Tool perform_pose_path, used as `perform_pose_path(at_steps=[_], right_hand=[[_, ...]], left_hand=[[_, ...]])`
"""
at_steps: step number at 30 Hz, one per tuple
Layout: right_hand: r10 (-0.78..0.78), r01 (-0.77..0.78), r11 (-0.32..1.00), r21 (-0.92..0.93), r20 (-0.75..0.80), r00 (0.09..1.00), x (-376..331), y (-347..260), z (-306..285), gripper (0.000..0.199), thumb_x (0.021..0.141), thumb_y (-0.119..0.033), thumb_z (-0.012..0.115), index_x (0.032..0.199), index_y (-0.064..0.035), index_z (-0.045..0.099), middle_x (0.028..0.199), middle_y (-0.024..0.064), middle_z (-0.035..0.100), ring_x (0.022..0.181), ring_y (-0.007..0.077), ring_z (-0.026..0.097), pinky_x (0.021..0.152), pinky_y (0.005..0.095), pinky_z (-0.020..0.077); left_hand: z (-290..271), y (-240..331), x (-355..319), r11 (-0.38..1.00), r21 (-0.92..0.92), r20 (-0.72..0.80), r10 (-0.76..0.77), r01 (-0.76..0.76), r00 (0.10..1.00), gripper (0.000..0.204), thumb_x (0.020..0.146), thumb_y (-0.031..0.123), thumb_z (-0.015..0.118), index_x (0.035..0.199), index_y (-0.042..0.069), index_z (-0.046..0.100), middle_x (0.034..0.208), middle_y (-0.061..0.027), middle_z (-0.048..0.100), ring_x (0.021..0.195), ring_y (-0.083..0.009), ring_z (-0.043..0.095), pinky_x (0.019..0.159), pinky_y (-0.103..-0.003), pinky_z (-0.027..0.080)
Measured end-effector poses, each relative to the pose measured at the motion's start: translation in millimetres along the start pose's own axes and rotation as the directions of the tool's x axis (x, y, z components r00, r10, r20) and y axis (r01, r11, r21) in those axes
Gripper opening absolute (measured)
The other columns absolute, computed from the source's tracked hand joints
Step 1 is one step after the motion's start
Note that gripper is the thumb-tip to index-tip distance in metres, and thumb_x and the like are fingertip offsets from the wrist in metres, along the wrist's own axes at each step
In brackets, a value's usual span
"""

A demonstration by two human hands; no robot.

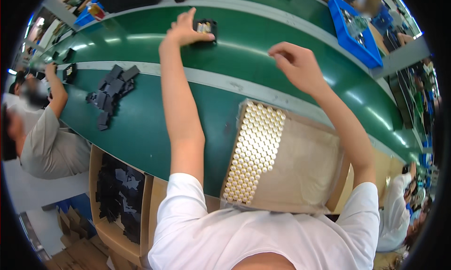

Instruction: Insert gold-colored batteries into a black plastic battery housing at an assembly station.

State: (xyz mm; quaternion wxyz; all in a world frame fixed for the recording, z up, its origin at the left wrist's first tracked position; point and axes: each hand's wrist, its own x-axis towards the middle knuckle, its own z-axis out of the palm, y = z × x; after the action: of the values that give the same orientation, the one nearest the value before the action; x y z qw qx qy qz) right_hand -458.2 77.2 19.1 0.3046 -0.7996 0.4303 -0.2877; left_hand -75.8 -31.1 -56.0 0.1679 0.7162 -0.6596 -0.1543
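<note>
Head view: left hand [181,32] grips a black rectangular plastic case [211,29] on the far glossy green belt [246,32], seemingly steadying it; right hand [300,67] apart, grip untellable; tan cardboard tray [307,162] of pale-gold cylindrical batteries [255,150] near, presumably for reach.

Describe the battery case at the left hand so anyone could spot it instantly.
Beyond the pale rail runs the green belt. There, at the left hand, is the small black battery case, its near edge by the thumb. Unlike the dark pieces heaped on the near tabletop, it shows pale-and-gold cells inside.
</note>
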Motion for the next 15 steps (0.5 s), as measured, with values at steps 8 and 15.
perform_pose_path(at_steps=[8,15], right_hand=[[0.619,-0.724,0.458,0.516,0.400,0.676,-200,-54,0,0.017,0.101,-0.013,0.071,0.093,-0.0075,0.058,0.077,0.0039,0.066,0.062,0.0107,0.062,0.054,0.0236,0.0495],[0.672,-0.762,0.391,0.516,0.406,0.620,-221,-66,46,0.036,0.098,-0.025,0.081,0.100,-0.0061,0.051,0.076,0.0079,0.066,0.063,0.0138,0.066,0.055,0.0258,0.0529]], left_hand=[[0,45,25,0.930,0.364,-0.317,0.183,-0.059,0.931,0.048,0.088,0.029,0.077,0.129,0.007,0.064,0.124,-0.0129,0.068,0.111,-0.0320,0.064,0.097,-0.042,0.053],[-15,113,11,0.912,0.371,-0.295,0.293,-0.174,0.909,0.026,0.086,0.017,0.075,0.110,0.007,0.073,0.116,-0.0117,0.074,0.110,-0.0337,0.063,0.100,-0.043,0.051]])
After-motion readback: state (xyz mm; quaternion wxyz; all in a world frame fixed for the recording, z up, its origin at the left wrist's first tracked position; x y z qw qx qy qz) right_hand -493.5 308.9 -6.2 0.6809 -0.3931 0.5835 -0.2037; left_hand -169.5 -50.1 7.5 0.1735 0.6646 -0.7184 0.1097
